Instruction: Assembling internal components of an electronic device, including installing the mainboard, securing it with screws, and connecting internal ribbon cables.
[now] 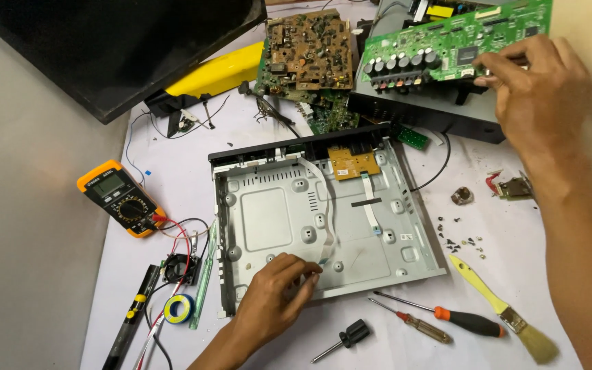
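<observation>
The open grey sheet-metal chassis tray point(279, 219) with a black front strip lies flat in the middle of the worktop point(508, 233), which is covered in pale cloth. The left hand point(272, 301) rests on the tray's near edge, its fingers point(303, 270) bent and pinched on the near end of a wide white ribbon cable point(320, 205) that curves across the tray floor. A small tan circuit board point(354, 163) sits in the tray's far right corner, with a narrow white flat cable point(370, 202) running near-ward from it under a strip of black tape.

At the far right, the right hand point(536, 89) holds up a large green circuit board point(447, 44) with a row of dark capacitors, its fingers closed on the board's right part, above a black case point(440, 113). To its left lies a brown circuit board point(306, 51) on the worktop.

Near the tray's right corner lie two screwdrivers, one with an orange-and-black handle point(467, 321) and one with a clear amber handle point(423, 327), a stubby black screwdriver point(351, 336), and a yellow-handled paintbrush point(508, 315). Loose small screws point(460, 240) are scattered right of the tray.

Left of the tray stand a yellow-and-black multimeter point(121, 199) with red and black leads, a small black fan point(179, 267), a roll of blue-and-yellow tape point(178, 308) and a black soldering iron point(131, 315).
</observation>
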